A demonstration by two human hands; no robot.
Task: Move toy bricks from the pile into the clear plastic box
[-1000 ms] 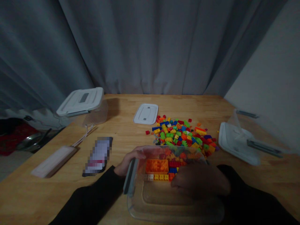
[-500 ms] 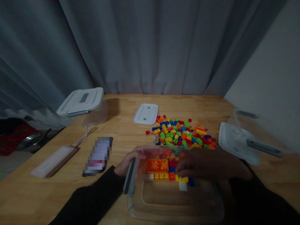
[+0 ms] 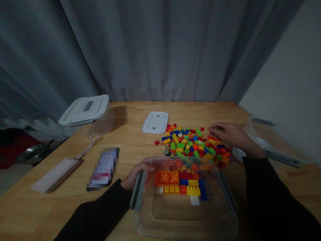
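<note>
A clear plastic container (image 3: 227,221) stands at the table's near edge. Inside it, coloured bricks (image 3: 179,183) lie fitted flat together: orange, red, blue, yellow, white. My left hand (image 3: 136,172) grips the container's far left corner, fingers curled round the rim. Behind the container lies a loose pile of bricks (image 3: 192,144) in many colours. My right hand (image 3: 228,134) reaches over the pile's far right edge, fingers curled down onto the bricks; what they hold, if anything, is hidden.
A small white lid (image 3: 155,122) lies behind the pile. A lidded clear box (image 3: 86,110) stands at the back left. A white lid with grey clips (image 3: 271,150) sits at the right. A blurred phone (image 3: 104,165) and a flat white case (image 3: 56,170) lie left.
My right hand left the container and moved up and right to the loose pile. A yellow and a blue brick now show in the assembled block. The left hand stayed put.
</note>
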